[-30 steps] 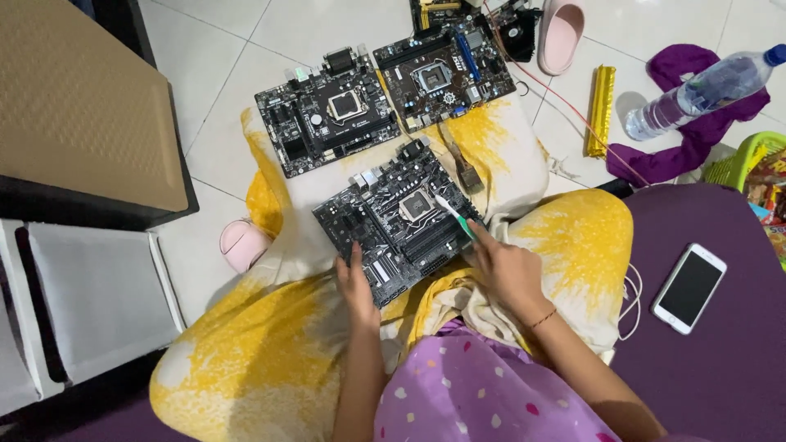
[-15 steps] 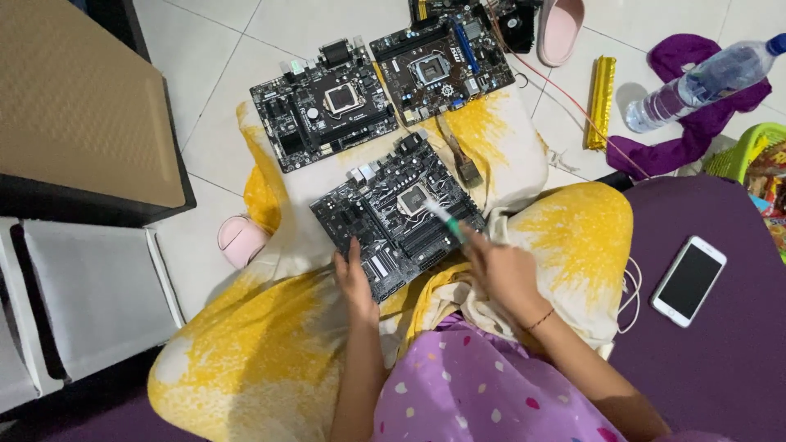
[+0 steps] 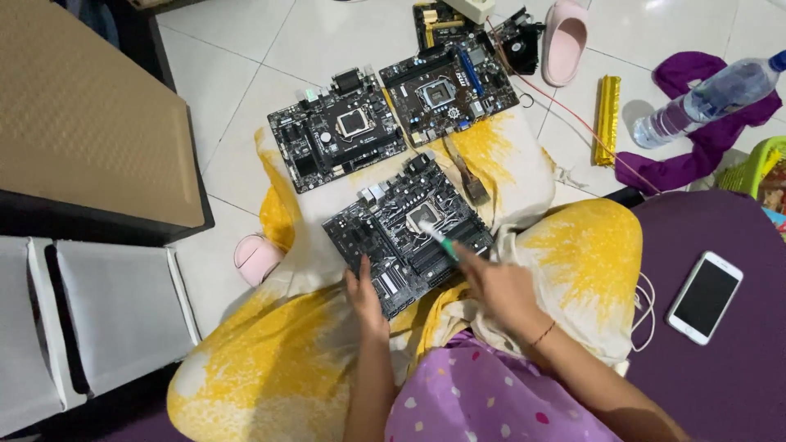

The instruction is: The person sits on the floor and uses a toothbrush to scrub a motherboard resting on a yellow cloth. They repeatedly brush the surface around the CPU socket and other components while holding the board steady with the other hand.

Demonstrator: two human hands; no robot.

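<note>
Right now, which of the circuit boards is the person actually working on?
The nearest board, lying on the yellow-and-white cloth over the lap: the left hand steadies its near edge while the right hand brings a green-tipped tool to its centre. The others lie untouched.

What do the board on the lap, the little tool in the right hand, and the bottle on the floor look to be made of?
The circuit board: dark, matte rigid laminate studded with metal and plastic parts, judging by the glinting socket.
The tool: probably plastic, a slim green and white handle; its tip is too blurred to tell.
The bottle: clear, glossy plastic, see-through with highlights.
</note>
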